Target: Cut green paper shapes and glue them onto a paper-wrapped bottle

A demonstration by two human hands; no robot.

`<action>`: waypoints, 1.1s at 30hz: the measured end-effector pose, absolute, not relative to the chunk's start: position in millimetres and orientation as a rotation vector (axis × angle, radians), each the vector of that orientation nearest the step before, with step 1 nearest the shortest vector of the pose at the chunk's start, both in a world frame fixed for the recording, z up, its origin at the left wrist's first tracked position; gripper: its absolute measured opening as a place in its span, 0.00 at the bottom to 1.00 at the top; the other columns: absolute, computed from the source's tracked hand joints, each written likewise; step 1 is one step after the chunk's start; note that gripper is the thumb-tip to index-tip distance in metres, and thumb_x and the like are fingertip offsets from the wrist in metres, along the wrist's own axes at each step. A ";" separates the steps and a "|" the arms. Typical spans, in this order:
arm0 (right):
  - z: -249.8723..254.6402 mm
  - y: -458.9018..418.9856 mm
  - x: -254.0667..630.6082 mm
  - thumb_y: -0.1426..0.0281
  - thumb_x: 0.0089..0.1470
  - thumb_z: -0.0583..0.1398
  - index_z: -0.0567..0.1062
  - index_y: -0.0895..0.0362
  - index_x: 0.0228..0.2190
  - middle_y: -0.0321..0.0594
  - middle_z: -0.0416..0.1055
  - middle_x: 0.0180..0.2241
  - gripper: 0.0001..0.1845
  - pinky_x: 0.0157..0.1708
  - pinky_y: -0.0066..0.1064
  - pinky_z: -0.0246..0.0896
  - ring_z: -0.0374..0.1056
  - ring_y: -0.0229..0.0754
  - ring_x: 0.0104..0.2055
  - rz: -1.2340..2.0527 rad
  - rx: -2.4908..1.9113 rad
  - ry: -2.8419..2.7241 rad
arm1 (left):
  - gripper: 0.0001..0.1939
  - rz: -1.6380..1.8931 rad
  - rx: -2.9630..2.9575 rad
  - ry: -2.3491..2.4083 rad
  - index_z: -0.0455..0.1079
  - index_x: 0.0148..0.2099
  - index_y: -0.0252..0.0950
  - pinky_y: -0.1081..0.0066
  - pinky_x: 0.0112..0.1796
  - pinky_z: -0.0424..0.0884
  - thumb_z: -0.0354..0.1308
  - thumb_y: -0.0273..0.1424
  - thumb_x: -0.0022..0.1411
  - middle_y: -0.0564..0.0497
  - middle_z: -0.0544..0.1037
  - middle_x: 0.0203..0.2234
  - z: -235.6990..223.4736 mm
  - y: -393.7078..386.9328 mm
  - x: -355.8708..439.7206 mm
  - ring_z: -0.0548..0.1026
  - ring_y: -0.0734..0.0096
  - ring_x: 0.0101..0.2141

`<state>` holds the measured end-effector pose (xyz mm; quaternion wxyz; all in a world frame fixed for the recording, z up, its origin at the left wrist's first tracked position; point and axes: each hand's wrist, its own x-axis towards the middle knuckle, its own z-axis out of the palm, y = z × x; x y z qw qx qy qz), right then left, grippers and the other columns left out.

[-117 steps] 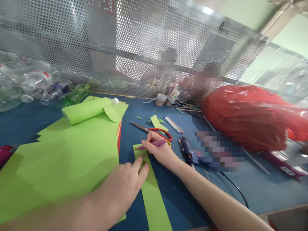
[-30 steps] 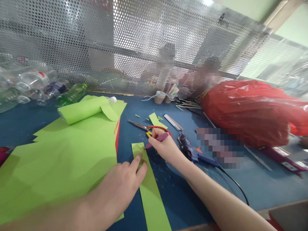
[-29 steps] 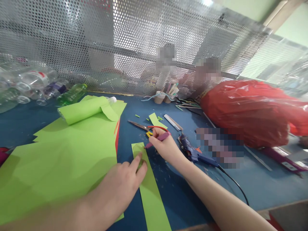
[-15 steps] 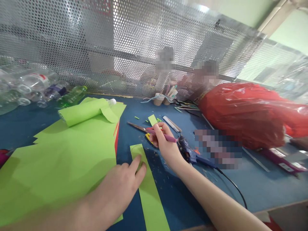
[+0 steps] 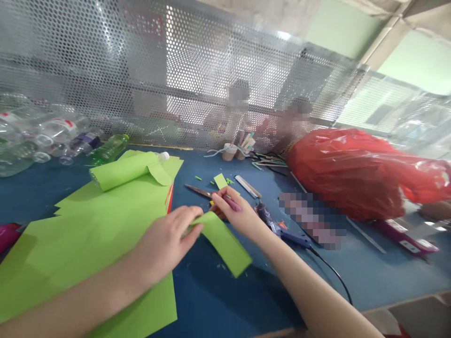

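Green paper strip had moved up from bottom edge of frame to just below centre, bending. Left hand pinched its upper end, thumb against fingers; right hand had fingers closed round purple marker. Strip seemed light, flexible, easily creased; long edges probably offered gentlest hold.

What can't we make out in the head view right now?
All head view:
- Pen tip: hidden by the right hand's fingers.
- Scissors' handles: mostly behind the right hand.
- Gripped end of the strip: covered by the left hand.
- Red bag's contents: hidden by its plastic.
- People behind the mesh: pixelated, partly screened.
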<state>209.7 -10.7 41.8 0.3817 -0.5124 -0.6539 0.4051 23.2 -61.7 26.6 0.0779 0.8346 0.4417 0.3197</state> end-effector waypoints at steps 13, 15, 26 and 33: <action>60.2 -11.3 231.3 0.72 0.45 0.64 0.65 0.52 0.33 0.31 0.66 0.33 0.14 0.29 0.23 0.54 0.62 0.34 0.32 1.488 -0.930 -1.608 | 0.26 0.985 1.440 1.250 0.69 0.50 0.36 0.73 0.24 0.64 0.41 0.47 0.65 0.61 0.57 0.12 54.0 -30.1 -6.6 0.57 0.76 0.15; 63.9 -14.5 231.9 0.73 0.46 0.64 0.66 0.53 0.32 0.32 0.67 0.32 0.12 0.29 0.24 0.55 0.63 0.35 0.32 1.554 -0.903 -1.665 | 0.25 0.920 1.399 1.141 0.69 0.51 0.36 0.73 0.23 0.62 0.43 0.47 0.64 0.61 0.57 0.13 54.7 -28.3 -6.4 0.53 0.78 0.15; 53.5 -2.4 227.3 0.66 0.42 0.67 0.65 0.51 0.34 0.31 0.68 0.33 0.18 0.36 0.29 0.63 0.68 0.37 0.35 1.325 -1.000 -1.291 | 0.13 0.489 1.242 0.833 0.69 0.32 0.37 0.77 0.18 0.45 0.61 0.41 0.55 0.65 0.49 0.11 55.1 -43.8 -1.6 0.43 0.82 0.15; 44.4 -5.7 221.5 0.66 0.48 0.64 0.69 0.54 0.32 0.33 0.66 0.32 0.10 0.36 0.30 0.60 0.64 0.38 0.34 1.107 -0.988 -1.781 | 0.25 0.315 1.551 0.859 0.68 0.23 0.34 0.75 0.19 0.53 0.47 0.46 0.63 0.56 0.65 0.11 56.2 -57.3 9.6 0.57 0.79 0.13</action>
